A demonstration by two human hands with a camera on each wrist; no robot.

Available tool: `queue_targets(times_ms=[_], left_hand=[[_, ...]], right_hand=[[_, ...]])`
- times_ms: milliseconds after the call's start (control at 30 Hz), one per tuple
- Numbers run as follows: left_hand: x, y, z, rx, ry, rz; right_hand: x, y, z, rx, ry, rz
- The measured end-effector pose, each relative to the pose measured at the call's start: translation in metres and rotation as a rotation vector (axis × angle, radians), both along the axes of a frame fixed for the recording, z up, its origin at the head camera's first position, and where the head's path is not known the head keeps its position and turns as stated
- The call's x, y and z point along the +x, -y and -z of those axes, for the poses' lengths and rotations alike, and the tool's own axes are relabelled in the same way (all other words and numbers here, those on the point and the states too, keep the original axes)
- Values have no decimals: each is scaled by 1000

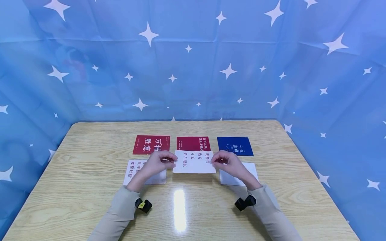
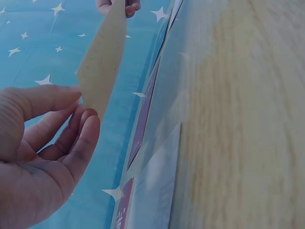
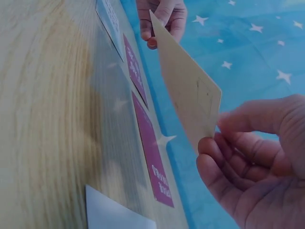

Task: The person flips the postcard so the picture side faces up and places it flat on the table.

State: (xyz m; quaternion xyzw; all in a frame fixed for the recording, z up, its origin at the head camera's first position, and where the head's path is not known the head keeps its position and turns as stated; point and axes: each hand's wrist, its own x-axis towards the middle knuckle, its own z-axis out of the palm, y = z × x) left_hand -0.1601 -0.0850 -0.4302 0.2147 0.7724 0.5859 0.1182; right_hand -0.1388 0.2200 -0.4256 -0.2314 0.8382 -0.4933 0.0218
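Note:
A white card [image 1: 193, 164] with dark Chinese characters is held up above the table between both hands. My left hand [image 1: 158, 164] pinches its left edge between thumb and fingers. At its right edge, my right hand [image 1: 230, 164] does the same. The card's back, paler tan in the wrist views, faces down toward the wood, and a small printed outline shows on it in the right wrist view. Beneath the left hand lies a white card [image 1: 158, 179] with dark characters, partly covered by that hand. Another white card [image 1: 251, 170] lies under the right hand and wrist.
Behind the hands lie a red card [image 1: 163, 142] with white characters, a darker red card [image 1: 190, 143] and a blue card [image 1: 233, 144]. All rest on the wooden table [image 1: 90, 167]. A blue star-patterned cloth [image 1: 193, 87] hangs along the table's back and sides.

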Motion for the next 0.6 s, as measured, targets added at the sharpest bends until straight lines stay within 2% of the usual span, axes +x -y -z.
queue_targets(times_ms=[167,233,467,600], left_hand=[[-7,-1,22,2,-18,-7],[-8,-2,26,-1,-25,-7],[-8,-2,33,-31,-58,17],[-6,-4,33,-40,-45,23]], right_hand=[[9,7,-13,9,10,-5],[11,8,-14,17,31,0],[3,0,14,64,71,17],[1,-2,20,68,55,0]])
